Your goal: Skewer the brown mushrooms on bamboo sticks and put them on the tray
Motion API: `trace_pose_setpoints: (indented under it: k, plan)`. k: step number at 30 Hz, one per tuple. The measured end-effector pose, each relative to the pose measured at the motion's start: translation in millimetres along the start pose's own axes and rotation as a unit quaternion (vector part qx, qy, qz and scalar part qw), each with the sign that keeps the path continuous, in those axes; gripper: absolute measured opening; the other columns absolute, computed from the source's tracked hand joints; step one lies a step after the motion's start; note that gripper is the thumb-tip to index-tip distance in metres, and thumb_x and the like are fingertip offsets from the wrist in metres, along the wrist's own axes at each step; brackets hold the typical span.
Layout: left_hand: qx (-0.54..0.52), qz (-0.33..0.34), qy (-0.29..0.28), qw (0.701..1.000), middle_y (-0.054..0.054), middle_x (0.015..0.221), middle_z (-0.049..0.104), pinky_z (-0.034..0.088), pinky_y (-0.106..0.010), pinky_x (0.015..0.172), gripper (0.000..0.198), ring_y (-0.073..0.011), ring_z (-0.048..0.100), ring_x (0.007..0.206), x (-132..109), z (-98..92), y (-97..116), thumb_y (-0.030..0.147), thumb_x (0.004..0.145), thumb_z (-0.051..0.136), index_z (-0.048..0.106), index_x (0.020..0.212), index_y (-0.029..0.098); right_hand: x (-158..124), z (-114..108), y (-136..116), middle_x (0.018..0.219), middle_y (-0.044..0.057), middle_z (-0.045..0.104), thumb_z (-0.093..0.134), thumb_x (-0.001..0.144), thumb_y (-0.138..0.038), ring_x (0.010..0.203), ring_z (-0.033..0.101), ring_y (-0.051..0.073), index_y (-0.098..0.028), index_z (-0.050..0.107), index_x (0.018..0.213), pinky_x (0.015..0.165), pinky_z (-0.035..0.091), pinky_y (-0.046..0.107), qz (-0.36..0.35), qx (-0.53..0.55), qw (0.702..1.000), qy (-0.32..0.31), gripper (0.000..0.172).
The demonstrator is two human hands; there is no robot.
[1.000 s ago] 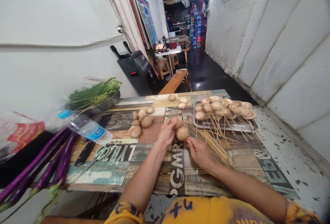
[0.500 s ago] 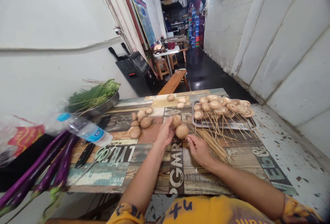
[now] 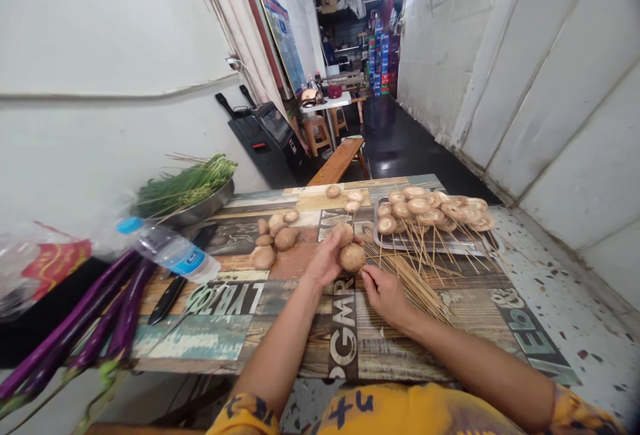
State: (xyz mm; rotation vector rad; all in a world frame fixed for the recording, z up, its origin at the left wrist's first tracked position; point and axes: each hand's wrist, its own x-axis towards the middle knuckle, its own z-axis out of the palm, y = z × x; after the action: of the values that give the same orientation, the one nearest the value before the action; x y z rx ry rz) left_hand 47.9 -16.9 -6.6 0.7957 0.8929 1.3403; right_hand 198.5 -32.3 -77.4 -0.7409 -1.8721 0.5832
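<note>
My left hand (image 3: pixel 325 260) is closed around two brown mushrooms, an upper mushroom (image 3: pixel 344 232) and a lower mushroom (image 3: pixel 353 258), with fingertips showing behind the lower one. Just right of the lower mushroom, my right hand (image 3: pixel 385 293) pinches what looks like a thin bamboo skewer, mostly hidden by the fingers. Under and beyond the right hand lies a bundle of bamboo skewers (image 3: pixel 417 285). Several loose mushrooms (image 3: pixel 285 239) sit left of my left hand. Behind my hands is a metal tray (image 3: pixel 493 243) piled with skewered mushrooms (image 3: pixel 419 205).
A water bottle (image 3: pixel 167 248) lies on the left beside a black-handled knife (image 3: pixel 167 300) and several purple eggplants (image 3: pixel 131 308). Farther back stands a metal bowl (image 3: pixel 215 203) of green vegetables (image 3: pixel 185 185). More mushrooms (image 3: pixel 354 200) rest near the table's far edge.
The lower mushroom has come slightly closer to my left palm, and left fingertips now show around its far side. My right hand keeps its pinch beside it. The view has shifted a little.
</note>
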Motion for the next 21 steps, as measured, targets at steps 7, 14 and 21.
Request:
trace_pose_setpoints:
  k: [7,14,21]
  plan:
    - [-0.013,0.024,-0.022,0.999,-0.009,0.096,0.067,0.053,-0.034,0.076,0.033,-0.0221,0.063,0.090,3,-5.4,-1,0.036,0.073,0.074,0.063,0.096,0.014,0,-5,-7,0.078,0.006,0.068,0.037,0.093,-0.019,0.064,0.062,0.016,-0.014,0.060,0.092,0.060,0.042,0.025,-0.017,-0.085,0.995,-0.052,0.023]
    - [-0.099,0.054,0.031,0.993,-0.006,0.087,0.067,0.053,-0.026,0.072,0.029,-0.0156,0.063,0.079,7,-12.6,10,0.038,0.080,0.067,0.064,0.093,0.013,4,-40,-32,0.073,0.005,0.066,0.039,0.094,-0.018,0.063,0.061,0.015,-0.015,0.062,0.090,0.057,0.038,0.026,-0.093,-0.206,0.973,-0.056,0.023]
    - [-0.108,0.089,0.088,0.986,-0.005,0.080,0.067,0.053,-0.024,0.062,0.024,-0.0146,0.063,0.070,11,-15.3,11,0.036,0.084,0.063,0.062,0.092,0.013,-15,-87,-20,0.084,0.005,0.070,0.045,0.094,-0.019,0.066,0.064,0.013,-0.015,0.063,0.091,0.060,0.043,0.023,-0.117,-0.231,0.966,0.026,0.019]
